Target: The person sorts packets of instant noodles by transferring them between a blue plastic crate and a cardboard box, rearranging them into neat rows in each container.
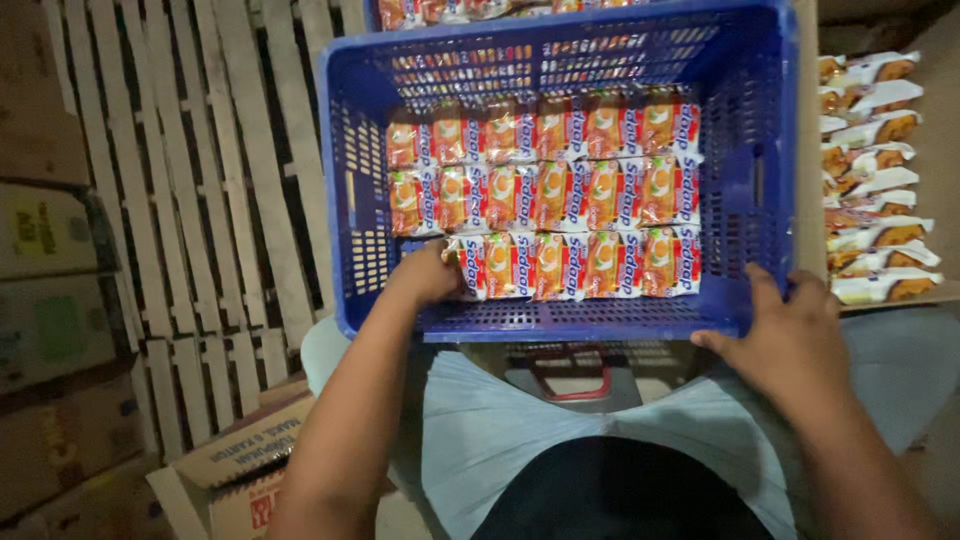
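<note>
While the right hand [790, 335] clamps its grip on the blue crate [750, 180], the left hand [428, 272] presses orange packets [545, 190], grip unclear.

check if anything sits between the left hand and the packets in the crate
Nothing visible does. The left hand is inside the blue crate, already touching the end of the front row of packets.

The perforated blue plastic crate [740, 190] is open above — entry is barred sideways by its walls. Its floor is covered by orange-and-red snack packets [545, 195], except one bare strip at the near wall.
</note>
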